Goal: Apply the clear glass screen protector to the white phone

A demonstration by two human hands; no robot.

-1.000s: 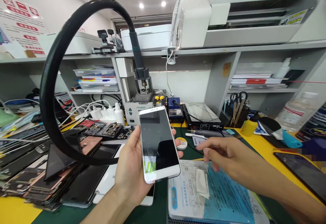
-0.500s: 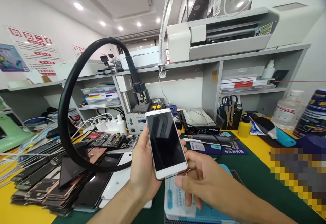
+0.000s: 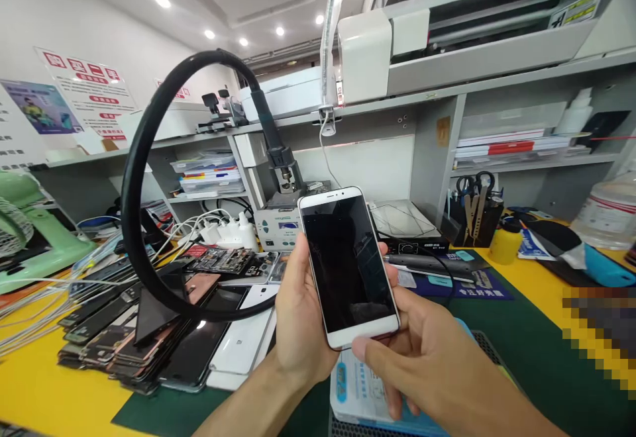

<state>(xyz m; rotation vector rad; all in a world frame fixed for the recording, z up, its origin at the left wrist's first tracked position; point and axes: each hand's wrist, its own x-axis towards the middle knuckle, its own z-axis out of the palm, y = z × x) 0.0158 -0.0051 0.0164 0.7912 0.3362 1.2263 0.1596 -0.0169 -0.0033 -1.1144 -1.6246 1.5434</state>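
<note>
A white-framed smartphone (image 3: 350, 261) with a dark screen is held up in front of me, its face towards me. My left hand (image 3: 303, 311) wraps around it from the left and behind, thumb along the left edge and fingertips showing past the right edge. At the lower right corner, my right hand (image 3: 427, 351) grips the phone, thumb on the bottom border and fingers partly hidden behind it. Below lies a blue and white box (image 3: 355, 397) on the green mat (image 3: 501, 324).
Stacked phones and phone parts (image 3: 124, 331) lie at left, beside a white phone back (image 3: 241, 344). A thick black hose (image 3: 132, 185) loops up from a hot-air station (image 3: 275, 228). At right stand a holder with scissors (image 3: 472, 215) and a yellow bottle (image 3: 503, 246).
The phone appears larger and further right in view, as the camera view has shifted. My right thumb has come onto the phone's bottom border.
</note>
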